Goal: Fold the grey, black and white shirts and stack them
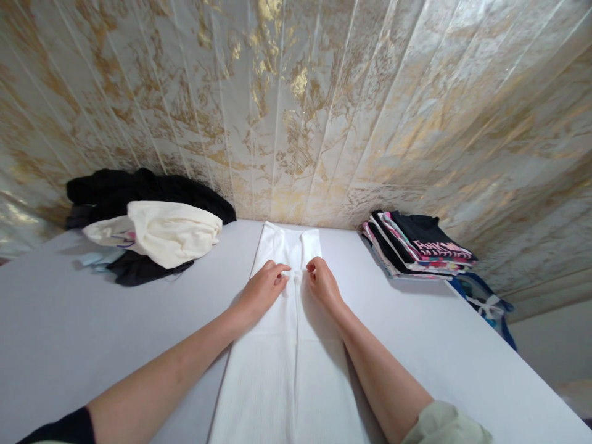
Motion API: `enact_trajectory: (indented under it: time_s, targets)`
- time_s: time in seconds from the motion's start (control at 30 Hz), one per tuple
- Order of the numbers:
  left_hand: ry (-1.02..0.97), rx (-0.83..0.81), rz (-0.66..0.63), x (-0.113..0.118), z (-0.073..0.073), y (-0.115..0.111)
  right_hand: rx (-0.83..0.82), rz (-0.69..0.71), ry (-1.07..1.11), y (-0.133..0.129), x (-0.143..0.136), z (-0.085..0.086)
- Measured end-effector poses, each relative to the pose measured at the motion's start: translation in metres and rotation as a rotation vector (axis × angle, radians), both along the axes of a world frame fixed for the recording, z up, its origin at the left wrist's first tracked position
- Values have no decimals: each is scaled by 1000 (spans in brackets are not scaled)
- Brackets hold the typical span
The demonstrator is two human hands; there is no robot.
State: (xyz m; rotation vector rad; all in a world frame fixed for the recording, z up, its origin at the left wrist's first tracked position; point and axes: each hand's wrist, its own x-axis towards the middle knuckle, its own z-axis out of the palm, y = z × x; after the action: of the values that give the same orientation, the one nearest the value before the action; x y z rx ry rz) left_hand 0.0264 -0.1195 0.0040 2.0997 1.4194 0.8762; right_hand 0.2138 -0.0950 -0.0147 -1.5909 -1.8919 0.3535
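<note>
A white ribbed garment [272, 370] lies lengthwise on the table, its two sides folded inward so that their edges meet along the middle. Two narrow ends of it stick out at the far side, with a dip between them. My left hand [264, 287] rests on the left half near the far end, its fingers curled in a pinch at the cloth by the centre line. Opposite it, my right hand [324, 283] is also closed, fingertips pinching the cloth on the right half. A small gap separates the two hands.
A loose heap with a cream garment [173, 231] and black clothes [139, 188] lies at the back left. Folded clothes [416, 246] are stacked at the back right. A blue-edged bag [488, 305] sits beyond the table's right edge. A gold-patterned curtain [296, 123] hangs behind the table [152, 327].
</note>
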Motion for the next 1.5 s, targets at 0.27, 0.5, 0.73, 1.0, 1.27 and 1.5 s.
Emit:
enact_trajectory:
  time_s: [0.27, 0.5, 0.73, 1.0, 1.27, 1.5]
  targets:
    - [297, -85, 112, 40, 12, 18, 20, 12, 133, 7, 5, -7]
    - [271, -61, 219, 50, -3, 18, -1, 48, 118, 7, 6, -3]
    - [36, -117, 180, 42, -17, 29, -129, 211, -47, 1, 6, 14]
    - [113, -25, 54, 12, 4, 34, -166, 217, -139, 3, 10, 14]
    - [141, -60, -106, -8, -12, 34, -205, 228, -123, 2, 9, 18]
    - [38, -38, -108, -4, -10, 37, -160, 244, -107, 1, 7, 18]
